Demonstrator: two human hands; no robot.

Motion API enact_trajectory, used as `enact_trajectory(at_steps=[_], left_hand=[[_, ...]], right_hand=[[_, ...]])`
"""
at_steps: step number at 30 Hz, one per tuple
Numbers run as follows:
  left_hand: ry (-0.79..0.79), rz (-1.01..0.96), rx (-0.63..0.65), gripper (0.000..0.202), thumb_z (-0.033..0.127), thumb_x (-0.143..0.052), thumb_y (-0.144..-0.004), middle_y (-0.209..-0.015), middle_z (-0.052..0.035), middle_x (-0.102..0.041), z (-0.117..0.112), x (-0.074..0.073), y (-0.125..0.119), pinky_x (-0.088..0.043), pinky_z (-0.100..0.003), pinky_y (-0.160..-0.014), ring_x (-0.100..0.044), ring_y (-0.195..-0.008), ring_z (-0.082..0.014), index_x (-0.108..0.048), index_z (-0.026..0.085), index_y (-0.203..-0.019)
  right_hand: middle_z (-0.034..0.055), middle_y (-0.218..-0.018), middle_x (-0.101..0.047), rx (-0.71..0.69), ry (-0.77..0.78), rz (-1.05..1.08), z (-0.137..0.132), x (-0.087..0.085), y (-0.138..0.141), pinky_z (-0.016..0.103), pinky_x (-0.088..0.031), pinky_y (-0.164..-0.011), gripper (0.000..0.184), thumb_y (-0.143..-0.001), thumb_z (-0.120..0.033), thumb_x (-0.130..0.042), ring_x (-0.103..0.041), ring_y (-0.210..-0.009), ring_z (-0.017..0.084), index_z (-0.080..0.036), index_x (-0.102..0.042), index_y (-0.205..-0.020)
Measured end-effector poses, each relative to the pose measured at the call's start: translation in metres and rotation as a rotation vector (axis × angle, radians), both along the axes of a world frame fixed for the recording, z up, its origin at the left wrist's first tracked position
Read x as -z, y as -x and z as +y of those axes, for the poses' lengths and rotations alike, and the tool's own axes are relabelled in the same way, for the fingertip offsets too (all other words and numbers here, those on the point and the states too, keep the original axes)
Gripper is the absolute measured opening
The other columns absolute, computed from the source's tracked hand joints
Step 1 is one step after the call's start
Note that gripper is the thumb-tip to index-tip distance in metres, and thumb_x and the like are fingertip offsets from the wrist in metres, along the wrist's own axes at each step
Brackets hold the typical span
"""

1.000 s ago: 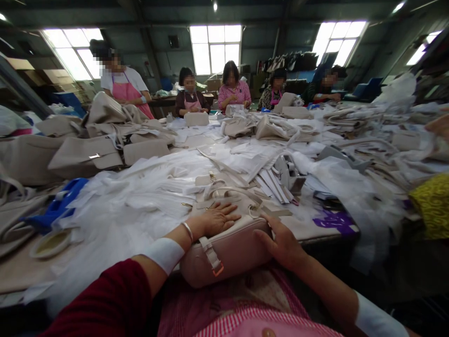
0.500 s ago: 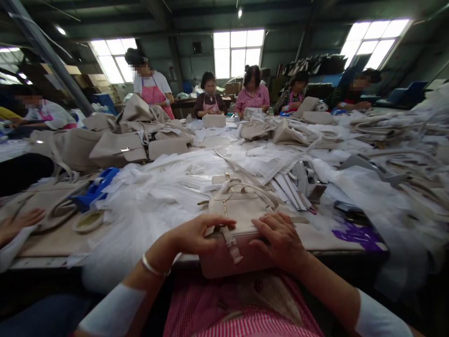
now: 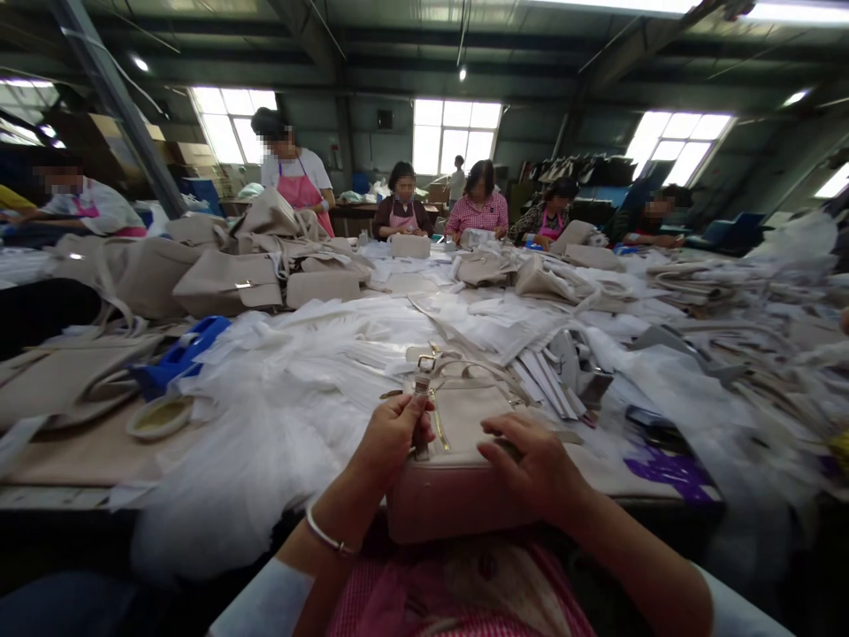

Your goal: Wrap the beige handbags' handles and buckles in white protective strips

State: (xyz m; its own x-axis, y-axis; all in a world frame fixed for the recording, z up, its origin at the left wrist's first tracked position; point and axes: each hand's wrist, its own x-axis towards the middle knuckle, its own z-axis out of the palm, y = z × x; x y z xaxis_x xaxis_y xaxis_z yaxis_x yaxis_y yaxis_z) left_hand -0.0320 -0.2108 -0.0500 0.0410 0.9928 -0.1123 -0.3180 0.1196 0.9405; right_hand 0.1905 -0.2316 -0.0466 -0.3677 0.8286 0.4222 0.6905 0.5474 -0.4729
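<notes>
A beige handbag (image 3: 464, 411) with a gold zipper lies at the table's front edge, its bottom toward me. My left hand (image 3: 396, 433) pinches a short beige strap (image 3: 422, 386) on the bag's left side, and the strap's end stands up above my fingers. Close to that end is a gold buckle (image 3: 426, 362). My right hand (image 3: 531, 460) rests over the bag's right front edge, fingers loosely bent and apart, holding nothing. The bag's handles (image 3: 487, 367) lie toward the far side.
White plastic film (image 3: 292, 380) covers much of the table. A blue tape dispenser (image 3: 179, 361) and round white dish (image 3: 159, 418) sit left; a grey dispenser (image 3: 584, 367) and purple piece (image 3: 669, 464) right. Beige bags (image 3: 229, 283) are piled behind. Several co-workers (image 3: 478, 208) work opposite.
My left hand has closed on the strap, which hung down over the bag's front, and raised its end. The view has tilted up slightly. A co-worker's hand at left is gone from view.
</notes>
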Motion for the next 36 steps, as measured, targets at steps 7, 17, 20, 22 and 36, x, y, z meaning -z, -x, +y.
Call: enact_trajectory(at_steps=[7, 17, 20, 22, 36], left_hand=[[-0.086, 0.127, 0.047, 0.044, 0.057, -0.068, -0.080, -0.054, 0.0024, -0.054, -0.014, 0.003, -0.001, -0.039, -0.020, -0.049, -0.052, -0.049, -0.0096, -0.059, 0.014, -0.071], [-0.085, 0.139, 0.136, 0.046, 0.059, -0.065, -0.083, -0.067, -0.0017, -0.062, -0.015, 0.006, 0.008, -0.045, -0.023, -0.057, -0.057, -0.059, -0.0123, -0.066, 0.014, -0.091], [-0.069, 0.046, 0.115, 0.045, 0.060, -0.065, -0.082, -0.070, -0.0008, -0.060, -0.008, -0.001, 0.003, -0.049, -0.024, -0.059, -0.057, -0.060, -0.0118, -0.064, 0.015, -0.086], [-0.055, 0.034, 0.112, 0.044, 0.059, -0.063, -0.084, -0.062, 0.0030, -0.053, -0.004, 0.000, 0.001, -0.042, -0.020, -0.049, -0.048, -0.051, -0.0083, -0.060, 0.016, -0.081], [0.264, -0.074, 0.061, 0.047, 0.058, -0.073, -0.071, -0.046, 0.0115, -0.032, 0.013, 0.024, 0.002, -0.023, -0.015, -0.033, -0.021, -0.037, -0.0034, -0.061, 0.015, -0.085]], right_hand=[[0.0006, -0.071, -0.066, -0.087, 0.436, 0.506, 0.043, -0.023, 0.077, 0.027, -0.047, -0.062, 0.027, -0.083, -0.045, -0.064, -0.060, -0.068, 0.016, -0.019, -0.067, -0.081], [-0.0037, -0.052, -0.054, 0.031, 0.402, 0.601, 0.065, -0.033, 0.097, 0.023, -0.037, -0.051, 0.025, -0.076, -0.033, -0.069, -0.046, -0.051, 0.010, -0.018, -0.063, -0.057], [-0.0041, -0.049, -0.054, 0.077, 0.435, 0.608, 0.068, -0.032, 0.104, 0.023, -0.034, -0.047, 0.027, -0.074, -0.033, -0.072, -0.046, -0.049, 0.010, -0.018, -0.061, -0.054], [-0.0038, -0.048, -0.054, 0.070, 0.476, 0.550, 0.071, -0.031, 0.105, 0.022, -0.035, -0.046, 0.028, -0.075, -0.032, -0.070, -0.048, -0.048, 0.010, -0.018, -0.061, -0.053], [0.0026, -0.078, -0.071, 0.091, 0.365, 0.059, 0.084, 0.016, -0.045, 0.028, -0.047, -0.066, 0.021, -0.086, -0.034, -0.061, -0.064, -0.073, 0.019, -0.019, -0.075, -0.080]])
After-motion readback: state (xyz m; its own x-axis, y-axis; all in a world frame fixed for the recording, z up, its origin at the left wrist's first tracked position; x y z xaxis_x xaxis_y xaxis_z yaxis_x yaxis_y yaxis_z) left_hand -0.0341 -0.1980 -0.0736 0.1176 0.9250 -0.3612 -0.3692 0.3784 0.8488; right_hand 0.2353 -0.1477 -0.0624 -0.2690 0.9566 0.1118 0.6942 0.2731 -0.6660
